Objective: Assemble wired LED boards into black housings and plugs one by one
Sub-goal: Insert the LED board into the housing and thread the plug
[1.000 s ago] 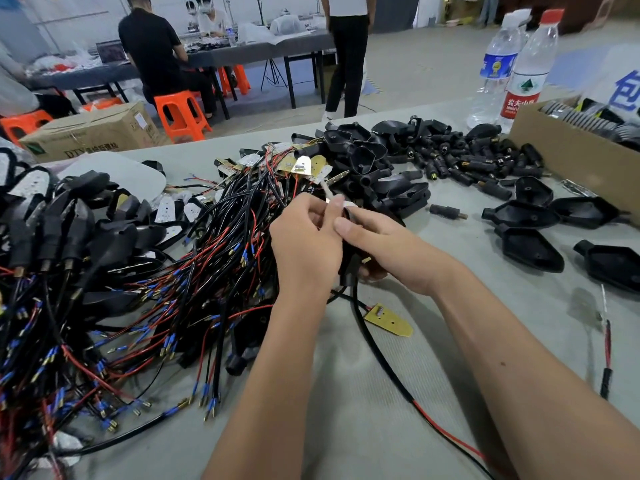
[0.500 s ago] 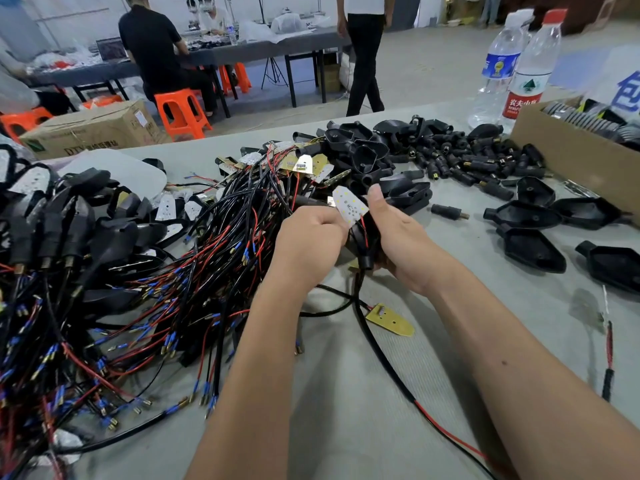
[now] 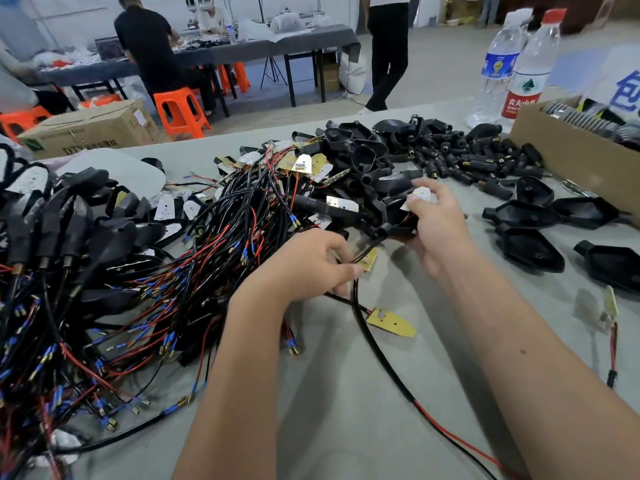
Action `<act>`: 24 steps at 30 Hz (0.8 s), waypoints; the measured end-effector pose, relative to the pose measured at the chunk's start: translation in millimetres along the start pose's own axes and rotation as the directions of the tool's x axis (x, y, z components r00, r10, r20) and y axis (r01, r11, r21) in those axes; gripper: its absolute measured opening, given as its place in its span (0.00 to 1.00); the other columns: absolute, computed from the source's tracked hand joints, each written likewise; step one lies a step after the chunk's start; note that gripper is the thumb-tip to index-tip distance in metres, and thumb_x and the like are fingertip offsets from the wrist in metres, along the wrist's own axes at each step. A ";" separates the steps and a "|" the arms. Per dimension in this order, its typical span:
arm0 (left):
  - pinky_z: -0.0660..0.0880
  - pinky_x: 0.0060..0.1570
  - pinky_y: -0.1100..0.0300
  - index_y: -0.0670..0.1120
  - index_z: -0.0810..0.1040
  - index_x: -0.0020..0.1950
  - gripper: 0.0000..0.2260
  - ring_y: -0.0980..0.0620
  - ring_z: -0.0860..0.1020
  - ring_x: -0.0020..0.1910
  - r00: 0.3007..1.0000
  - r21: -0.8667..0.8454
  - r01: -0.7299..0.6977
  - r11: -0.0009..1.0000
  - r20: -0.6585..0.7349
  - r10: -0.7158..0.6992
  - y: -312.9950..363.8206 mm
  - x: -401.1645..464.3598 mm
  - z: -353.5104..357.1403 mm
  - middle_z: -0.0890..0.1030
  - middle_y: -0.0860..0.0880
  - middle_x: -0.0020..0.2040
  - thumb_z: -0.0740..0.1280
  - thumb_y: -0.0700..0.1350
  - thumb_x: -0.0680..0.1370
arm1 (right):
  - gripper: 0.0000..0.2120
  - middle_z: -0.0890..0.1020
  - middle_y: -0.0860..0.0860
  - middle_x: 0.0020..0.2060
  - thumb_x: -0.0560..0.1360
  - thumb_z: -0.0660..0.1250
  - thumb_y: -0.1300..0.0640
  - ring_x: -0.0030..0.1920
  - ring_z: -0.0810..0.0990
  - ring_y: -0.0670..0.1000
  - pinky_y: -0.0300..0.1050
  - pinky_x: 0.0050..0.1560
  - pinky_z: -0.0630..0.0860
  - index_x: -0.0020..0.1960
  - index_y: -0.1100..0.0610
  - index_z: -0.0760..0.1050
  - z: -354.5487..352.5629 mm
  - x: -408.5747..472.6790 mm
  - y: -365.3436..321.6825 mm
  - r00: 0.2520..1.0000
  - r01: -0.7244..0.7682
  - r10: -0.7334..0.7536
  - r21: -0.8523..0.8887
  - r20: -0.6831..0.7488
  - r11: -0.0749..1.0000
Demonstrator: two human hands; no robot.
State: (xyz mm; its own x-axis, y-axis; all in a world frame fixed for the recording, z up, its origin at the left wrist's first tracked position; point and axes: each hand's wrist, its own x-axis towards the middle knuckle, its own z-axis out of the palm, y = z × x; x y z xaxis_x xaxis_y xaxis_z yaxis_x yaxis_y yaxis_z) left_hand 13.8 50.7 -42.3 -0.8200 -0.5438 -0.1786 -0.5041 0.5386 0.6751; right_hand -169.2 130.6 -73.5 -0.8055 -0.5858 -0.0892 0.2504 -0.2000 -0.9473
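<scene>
head view: right grip (image 3: pixel 437 230) pinches LED board (image 3: pixel 421 194) in housing (image 3: pixel 398 226); left grip (image 3: pixel 311 268) curls round cable (image 3: pixel 375 344).
snag risk: tugging might yank the board's wires loose, imo.

single head-worn cam, wide-angle, looking forward and down across the table (image 3: pixel 346 427) toward its far edge; both forearms enter from the near edge, close to the lens; room floor beyond visible up top; no second view
</scene>
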 end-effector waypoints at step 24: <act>0.81 0.46 0.52 0.50 0.84 0.47 0.03 0.54 0.81 0.38 0.799 -0.031 -0.096 0.995 -0.599 0.058 6.4 28.8 47.8 0.82 0.56 0.36 0.76 0.45 0.75 | 0.06 0.88 0.54 0.42 0.77 0.72 0.62 0.41 0.84 0.54 0.48 0.41 0.82 0.46 0.53 0.88 -13.6 4.8 -4.8 0.993 -0.019 0.041 -0.183 0.115 0.983</act>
State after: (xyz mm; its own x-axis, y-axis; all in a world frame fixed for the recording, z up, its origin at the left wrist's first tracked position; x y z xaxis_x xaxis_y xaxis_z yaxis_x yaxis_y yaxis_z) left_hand -26.0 69.2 -77.4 -0.5221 -0.7883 0.3255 -0.4147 0.5681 0.7108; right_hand -181.6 139.4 -73.6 -0.7275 -0.6799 -0.0918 0.1632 -0.0416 -0.9857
